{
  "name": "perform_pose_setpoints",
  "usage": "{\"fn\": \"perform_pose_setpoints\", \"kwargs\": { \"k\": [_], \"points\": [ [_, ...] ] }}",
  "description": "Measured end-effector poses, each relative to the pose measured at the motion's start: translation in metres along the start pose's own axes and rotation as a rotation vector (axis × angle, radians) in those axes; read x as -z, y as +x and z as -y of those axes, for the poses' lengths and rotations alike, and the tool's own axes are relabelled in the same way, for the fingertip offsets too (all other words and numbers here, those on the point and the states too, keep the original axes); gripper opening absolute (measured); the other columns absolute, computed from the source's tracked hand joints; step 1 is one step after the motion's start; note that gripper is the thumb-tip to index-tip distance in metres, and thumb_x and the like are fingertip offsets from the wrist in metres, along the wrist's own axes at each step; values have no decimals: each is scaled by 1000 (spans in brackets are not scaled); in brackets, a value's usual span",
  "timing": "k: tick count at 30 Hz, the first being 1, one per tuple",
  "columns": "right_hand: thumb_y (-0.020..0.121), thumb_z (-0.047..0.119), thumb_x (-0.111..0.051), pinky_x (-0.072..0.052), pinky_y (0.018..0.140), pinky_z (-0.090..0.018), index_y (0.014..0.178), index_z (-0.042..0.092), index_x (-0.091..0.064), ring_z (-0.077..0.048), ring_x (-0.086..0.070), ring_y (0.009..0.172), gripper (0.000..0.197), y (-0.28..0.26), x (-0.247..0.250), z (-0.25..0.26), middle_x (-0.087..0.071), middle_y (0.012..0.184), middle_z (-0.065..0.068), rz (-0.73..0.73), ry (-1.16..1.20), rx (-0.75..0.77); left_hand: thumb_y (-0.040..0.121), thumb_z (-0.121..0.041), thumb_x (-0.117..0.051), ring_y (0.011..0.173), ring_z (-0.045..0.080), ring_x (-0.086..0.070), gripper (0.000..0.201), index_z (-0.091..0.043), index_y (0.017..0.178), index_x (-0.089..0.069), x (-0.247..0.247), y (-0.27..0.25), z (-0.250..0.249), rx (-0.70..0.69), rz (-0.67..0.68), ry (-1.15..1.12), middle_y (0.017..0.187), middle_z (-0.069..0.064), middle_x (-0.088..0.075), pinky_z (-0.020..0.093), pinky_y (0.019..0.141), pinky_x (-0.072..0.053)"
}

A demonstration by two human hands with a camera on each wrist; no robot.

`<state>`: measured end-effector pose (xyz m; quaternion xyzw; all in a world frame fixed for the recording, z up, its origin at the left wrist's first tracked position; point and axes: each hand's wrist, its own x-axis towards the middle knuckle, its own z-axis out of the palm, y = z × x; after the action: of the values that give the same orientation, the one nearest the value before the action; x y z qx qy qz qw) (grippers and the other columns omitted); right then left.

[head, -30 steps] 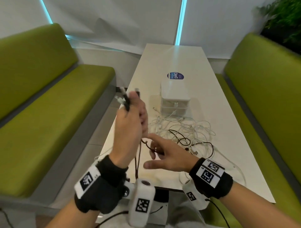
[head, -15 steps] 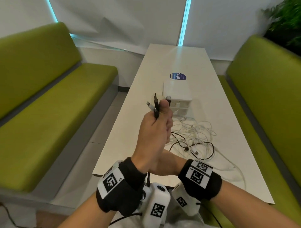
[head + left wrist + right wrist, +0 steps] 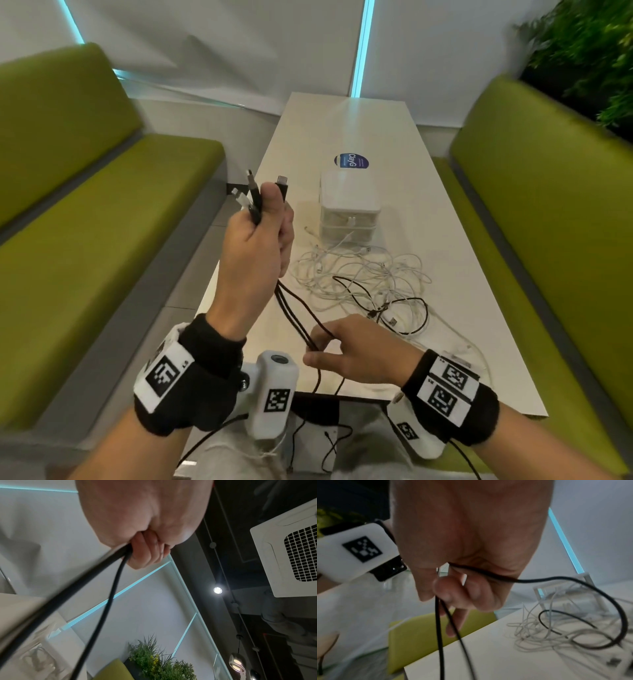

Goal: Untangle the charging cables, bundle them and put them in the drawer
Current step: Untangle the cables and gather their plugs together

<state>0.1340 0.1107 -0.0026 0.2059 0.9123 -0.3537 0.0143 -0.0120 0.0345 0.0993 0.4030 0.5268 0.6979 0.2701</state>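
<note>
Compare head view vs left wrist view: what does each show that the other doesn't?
Head only: connector ends sticking out above the left hand, the right hand pinching the black cables lower down, the white cable tangle, and the drawer box on the table.
Left wrist only: ceiling vent and spotlight.
Both: left hand gripping black cables, and the plant.

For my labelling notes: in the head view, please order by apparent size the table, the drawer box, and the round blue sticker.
1. table
2. drawer box
3. round blue sticker
The sticker lies farther away, yet is clearly smallest.
</note>
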Motion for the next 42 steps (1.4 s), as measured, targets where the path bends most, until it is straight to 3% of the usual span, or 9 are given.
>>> {"fn": "perform_pose_setpoints", "kwargs": {
  "k": [5, 8, 10, 15, 18, 20, 25, 35, 42],
  "points": [
    [96, 22, -47, -42, 51, -22, 82, 10, -63, -7, -50, 42, 24, -2, -5, 13, -74, 87, 0, 52, 218, -24, 85, -43, -63, 42, 3, -29, 33, -26, 58, -57, -3, -2, 14, -48, 87, 247, 50, -12, -33, 16, 44, -30],
    [98, 26, -45, -40, 57, -18, 84, 16, -54, -1, -54, 54, 20, 0, -16, 8, -74, 81, 2, 25, 83, 8, 84, -14, -72, 42, 8, -25, 8, -12, 91, -74, -8, -8, 23, -4, 82, 162, 56, -13, -26, 9, 45, -29],
    [99, 30, -44, -44, 61, -24, 85, 20, -51, -2, -55, 58, 19, -1, -19, 2, -73, 79, 3, -14, 32, 10, 90, -19, -63, 41, 14, -22, 20, -8, 104, -73, -5, -8, 33, 108, 58, 26, 61, -20, -25, 30, 35, -28],
    [100, 37, -44, -46, 68, -33, 102, 20, -58, -17, -61, 82, 22, -7, -21, -8, -67, 94, 3, -76, -187, 36, 94, -49, -39, 34, 6, -28, 59, -3, 89, -76, -4, -8, 45, 312, 217, 38, 57, 7, -56, 15, 35, -22],
    [98, 40, -47, -49, 73, -33, 115, 21, -62, -22, -62, 89, 30, -12, -22, -1, -62, 107, 1, -112, -313, 64, 98, -35, -52, 54, -2, -58, 34, -12, 91, -75, -22, -11, 70, 301, 326, 430, 82, 4, -72, 13, 56, -44],
    [96, 33, -52, -44, 66, -33, 106, 12, -64, -29, -61, 83, 26, -18, -21, 8, -65, 98, -11, -60, -340, 122, 94, -27, -57, 87, 12, -66, 19, -17, 97, -73, -34, -15, 92, 264, 470, 775, 96, 3, -73, 31, 81, -51],
    [81, 15, -63, -49, 62, -42, 96, 12, -60, -31, -58, 77, 16, -29, -23, 8, -57, 92, -7, 142, -341, 261, 89, -20, -55, 87, 19, -65, 25, -19, 74, -75, -40, -17, 112, 377, 723, 835, 93, 1, -74, 38, 85, -48],
    [74, 9, -69, -40, 52, -30, 89, 9, -65, -28, -57, 65, 16, -21, -4, 2, -62, 78, -8, 102, -455, 348, 98, -26, -46, 90, 24, -56, 19, -19, 112, -58, -47, -5, 120, 206, 725, 1050, 112, 6, -46, 26, 72, -36],
    [73, 12, -66, -49, 60, -34, 89, 12, -68, -27, -58, 70, 16, -7, -4, -8, -61, 79, -4, 53, -556, 363, 96, -29, -55, 89, 28, -62, 19, -16, 84, -62, -47, 14, 123, 274, 796, 975, 93, 8, -66, 36, 70, -41]
  ]
}}
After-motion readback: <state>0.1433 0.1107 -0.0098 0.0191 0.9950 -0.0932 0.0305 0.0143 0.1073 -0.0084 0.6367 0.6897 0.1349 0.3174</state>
